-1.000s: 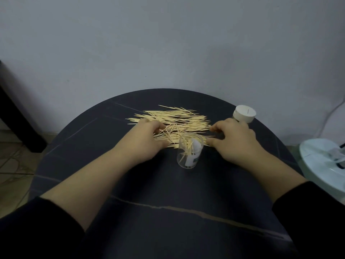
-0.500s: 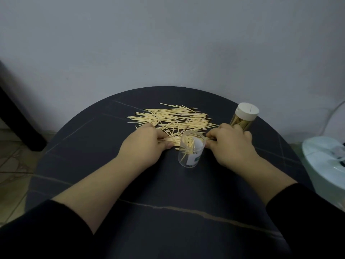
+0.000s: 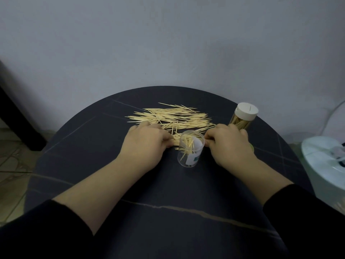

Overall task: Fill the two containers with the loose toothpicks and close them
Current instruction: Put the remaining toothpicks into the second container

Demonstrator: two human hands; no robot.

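Both hands lie low on the round dark table (image 3: 97, 165), on either side of an open clear jar (image 3: 190, 149) that stands upright between them. The left hand (image 3: 145, 144) has its fingers curled, and its fingertips pinch one end of a small bundle (image 3: 174, 142) of toothpicks that lies level just behind the jar. The right hand (image 3: 230, 144) is curled too, with thumb and forefinger drawn together at the jar's far right rim, but the jar hides whether they grip the other end of the bundle, so I cannot tell. Inside the jar a few toothpicks lean loosely at odd angles, beside a white label with a green corner. The main pile of toothpicks (image 3: 173, 116) is spread flat on the table beyond the hands, most lying roughly crosswise. A second jar (image 3: 242, 118), packed with toothpicks and capped with a white lid, stands upright behind the right hand's knuckles. Black sleeves cover both forearms near the camera. A pale round appliance (image 3: 324, 165) sits off the table's right edge, and a plain grey wall (image 3: 168, 43) rises behind.
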